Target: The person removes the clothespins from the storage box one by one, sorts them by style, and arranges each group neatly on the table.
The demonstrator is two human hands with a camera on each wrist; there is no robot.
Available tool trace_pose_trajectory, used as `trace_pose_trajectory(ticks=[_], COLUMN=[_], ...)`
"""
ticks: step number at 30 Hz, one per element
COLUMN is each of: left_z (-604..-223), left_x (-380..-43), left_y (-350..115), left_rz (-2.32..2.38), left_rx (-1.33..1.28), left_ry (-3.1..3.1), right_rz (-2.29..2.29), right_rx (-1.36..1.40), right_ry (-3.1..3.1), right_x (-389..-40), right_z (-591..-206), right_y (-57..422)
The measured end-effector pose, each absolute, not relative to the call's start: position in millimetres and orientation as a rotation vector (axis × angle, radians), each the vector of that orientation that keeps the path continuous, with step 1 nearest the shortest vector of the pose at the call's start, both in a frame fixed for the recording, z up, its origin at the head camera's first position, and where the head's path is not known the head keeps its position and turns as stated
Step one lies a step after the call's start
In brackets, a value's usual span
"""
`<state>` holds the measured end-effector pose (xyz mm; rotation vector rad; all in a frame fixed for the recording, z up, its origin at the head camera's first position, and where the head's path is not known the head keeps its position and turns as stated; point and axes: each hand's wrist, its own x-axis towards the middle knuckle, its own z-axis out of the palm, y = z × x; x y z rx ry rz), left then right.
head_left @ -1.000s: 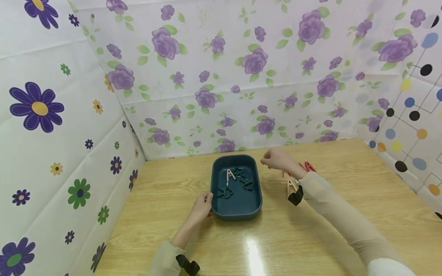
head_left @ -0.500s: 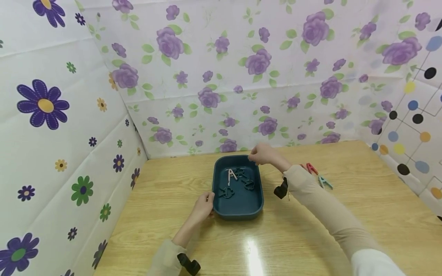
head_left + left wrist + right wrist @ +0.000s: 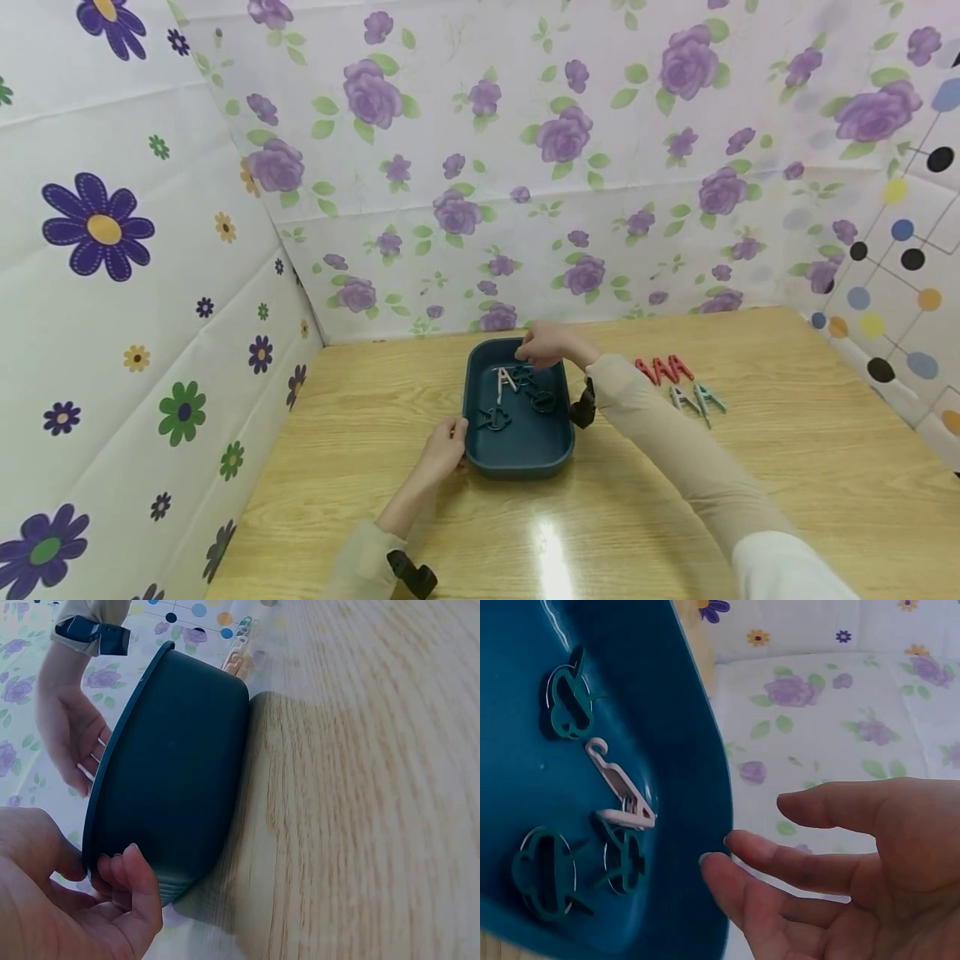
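A dark teal plastic tub (image 3: 517, 461) stands on the wooden table. My left hand (image 3: 442, 450) pinches its left rim, thumb above and fingers curled under the lip in the left wrist view. My right hand (image 3: 545, 344) hovers over the far right corner of the tub. Seen from the right wrist, its thumb (image 3: 832, 806) and fingers (image 3: 795, 866) are spread apart with nothing between them. Inside the tub lie a pale pink clothespin (image 3: 503, 381) with a hooked end and three dark green flower-shaped clips (image 3: 560, 724). The pink clothespin overlaps one of these clips.
Right of the tub, several red clothespins (image 3: 662, 372) lie in a row. Nearer are pale grey and mint clothespins (image 3: 705, 398), partly behind my right sleeve (image 3: 645, 417). Flowered cloth walls (image 3: 420, 167) border the table (image 3: 360, 392) at the back and sides.
My right hand has moved left from beside the tub to over its far corner. Its arm now uncovers the red and pale clothespins. My left hand keeps its grip on the rim.
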<state>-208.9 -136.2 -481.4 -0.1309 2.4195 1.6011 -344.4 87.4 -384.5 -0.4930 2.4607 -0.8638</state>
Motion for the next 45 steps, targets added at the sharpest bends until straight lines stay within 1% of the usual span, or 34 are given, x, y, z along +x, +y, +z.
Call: trace_pose_trajectory(ticks=[3, 13, 16, 24, 31, 36, 40, 45], left_z=[-481, -480, -479, -479, -480, -482, -482, -480], left_x=[-208, -207, -208, -207, -208, -207, -207, -207], left_y=[-136, -136, -136, -137, -137, -135, -135, -136], left_rz=[1.595, 1.584, 1.583, 1.581, 1.578, 1.580, 1.590, 1.597], left_rx=[-0.124, -0.129, -0.134, -0.122, -0.108, -0.101, -0.111, -0.122], left_ry=[2.421, 2.438, 2.435, 2.427, 2.440, 2.426, 2.419, 2.427], right_rz=[-0.818, -0.780, -0.796, -0.666, -0.725, -0.621, -0.552, -0.610], right_rx=[-0.494, -0.359, -0.327, -0.226, -0.191, -0.148, -0.096, -0.116], right_ry=[2.462, 2.450, 2.481, 2.620, 2.784, 2.917, 2.925, 2.831], right_x=[-347, -353, -352, -348, -341, -338, -337, -338], right_z=[-389, -403, -407, -425, -448, -461, -460, -454], right_y=[81, 59, 51, 28, 21, 17, 15, 17])
